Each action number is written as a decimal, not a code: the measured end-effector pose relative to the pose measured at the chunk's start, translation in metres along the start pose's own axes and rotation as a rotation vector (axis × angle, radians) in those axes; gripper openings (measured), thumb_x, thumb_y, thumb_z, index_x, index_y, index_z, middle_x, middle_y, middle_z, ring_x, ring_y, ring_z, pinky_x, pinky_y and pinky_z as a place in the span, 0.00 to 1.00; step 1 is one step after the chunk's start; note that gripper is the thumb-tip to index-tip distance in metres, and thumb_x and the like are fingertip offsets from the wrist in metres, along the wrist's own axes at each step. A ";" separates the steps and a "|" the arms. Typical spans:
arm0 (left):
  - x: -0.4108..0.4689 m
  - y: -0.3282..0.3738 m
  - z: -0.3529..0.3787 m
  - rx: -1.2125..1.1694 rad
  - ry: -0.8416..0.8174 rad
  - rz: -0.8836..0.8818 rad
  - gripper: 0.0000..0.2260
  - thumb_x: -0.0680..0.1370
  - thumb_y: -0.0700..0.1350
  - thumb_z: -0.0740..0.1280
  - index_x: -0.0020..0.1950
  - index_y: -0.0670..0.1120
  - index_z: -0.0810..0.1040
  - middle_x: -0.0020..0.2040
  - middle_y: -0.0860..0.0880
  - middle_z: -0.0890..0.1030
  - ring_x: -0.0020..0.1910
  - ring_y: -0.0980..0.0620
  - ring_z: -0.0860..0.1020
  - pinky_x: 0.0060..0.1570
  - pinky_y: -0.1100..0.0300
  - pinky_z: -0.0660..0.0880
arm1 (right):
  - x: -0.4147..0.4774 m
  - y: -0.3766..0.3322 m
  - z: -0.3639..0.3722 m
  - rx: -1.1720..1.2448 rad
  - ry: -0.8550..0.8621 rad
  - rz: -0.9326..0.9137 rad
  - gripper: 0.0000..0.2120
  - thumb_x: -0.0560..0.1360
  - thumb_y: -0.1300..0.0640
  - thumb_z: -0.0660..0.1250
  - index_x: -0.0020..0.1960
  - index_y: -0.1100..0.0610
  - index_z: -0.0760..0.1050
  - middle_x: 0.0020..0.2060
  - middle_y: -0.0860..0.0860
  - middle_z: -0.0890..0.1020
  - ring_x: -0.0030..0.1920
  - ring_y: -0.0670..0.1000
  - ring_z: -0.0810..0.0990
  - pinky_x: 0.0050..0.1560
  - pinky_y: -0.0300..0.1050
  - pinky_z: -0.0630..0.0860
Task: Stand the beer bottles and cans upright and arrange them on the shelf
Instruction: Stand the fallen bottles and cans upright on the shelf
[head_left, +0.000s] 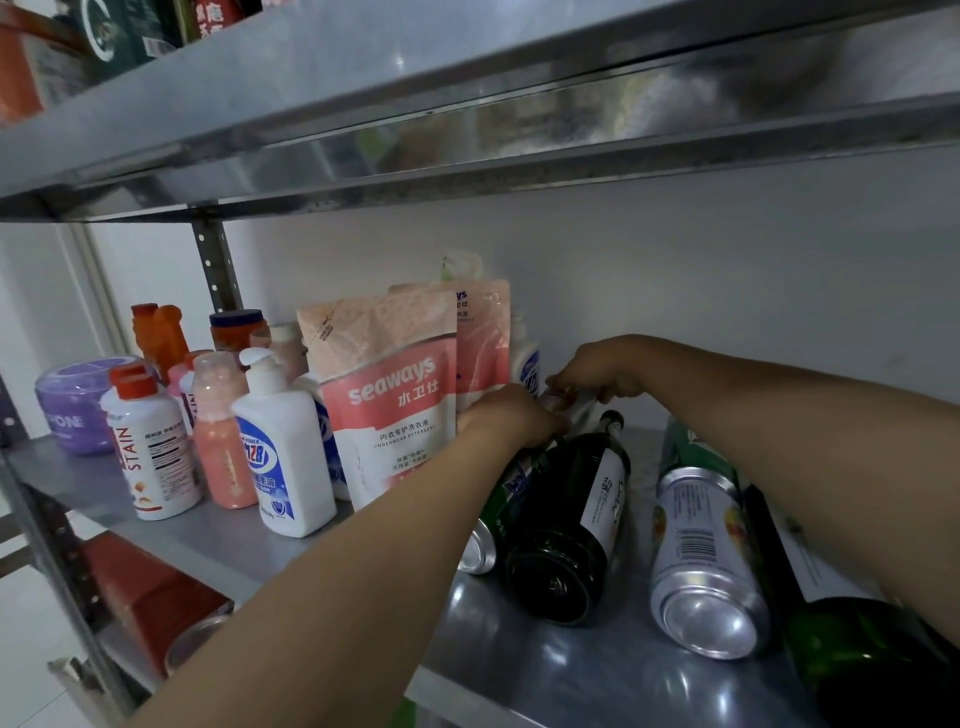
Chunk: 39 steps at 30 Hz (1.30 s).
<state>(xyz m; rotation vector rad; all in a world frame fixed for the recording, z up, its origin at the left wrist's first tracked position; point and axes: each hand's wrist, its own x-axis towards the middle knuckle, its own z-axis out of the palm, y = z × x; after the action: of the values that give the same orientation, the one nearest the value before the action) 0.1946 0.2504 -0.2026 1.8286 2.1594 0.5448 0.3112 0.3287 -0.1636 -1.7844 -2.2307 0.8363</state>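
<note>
- Head view: both hands reach to the back of the metal shelf (171, 525).
- Left hand (511, 415) and right hand (597, 371) close together on a blurred silvery object (566, 402) near the back edge; what it is cannot be told.
- Dark green bottle (576, 514) lies on its side, neck toward the back.
- Green can (501, 506) lies touching its left flank.
- White can (701, 561) lies nearer the right edge, base toward the front.
- Pink detergent pouch (389, 395) stands left of the hands.

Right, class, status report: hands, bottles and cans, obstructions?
Both hands, left and right, at bottle necks. Dark bottle and silver can lying down. Detergent pouch alongside.
</note>
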 end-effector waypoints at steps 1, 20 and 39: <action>-0.001 0.001 0.000 -0.005 -0.004 0.003 0.27 0.70 0.62 0.70 0.60 0.44 0.75 0.51 0.45 0.80 0.48 0.46 0.80 0.52 0.53 0.79 | -0.002 0.000 -0.001 0.030 0.006 -0.002 0.30 0.79 0.45 0.64 0.72 0.63 0.65 0.69 0.61 0.70 0.59 0.60 0.75 0.50 0.49 0.76; 0.000 0.005 0.003 -0.069 0.051 0.119 0.15 0.73 0.56 0.72 0.45 0.45 0.75 0.41 0.47 0.79 0.41 0.48 0.79 0.39 0.59 0.74 | -0.030 0.003 0.000 0.040 0.145 -0.333 0.24 0.68 0.63 0.75 0.58 0.56 0.66 0.53 0.54 0.71 0.45 0.50 0.69 0.37 0.43 0.67; -0.001 0.005 -0.021 0.115 0.142 0.132 0.11 0.80 0.42 0.62 0.57 0.36 0.76 0.55 0.41 0.78 0.44 0.47 0.74 0.40 0.59 0.70 | -0.051 -0.002 -0.004 0.136 0.148 -0.308 0.38 0.72 0.59 0.74 0.76 0.56 0.58 0.63 0.57 0.71 0.54 0.52 0.73 0.46 0.43 0.74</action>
<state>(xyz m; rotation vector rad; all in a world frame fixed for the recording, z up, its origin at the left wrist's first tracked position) 0.1907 0.2479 -0.1815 2.0631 2.2131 0.6069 0.3248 0.2815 -0.1486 -1.3499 -2.2156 0.7440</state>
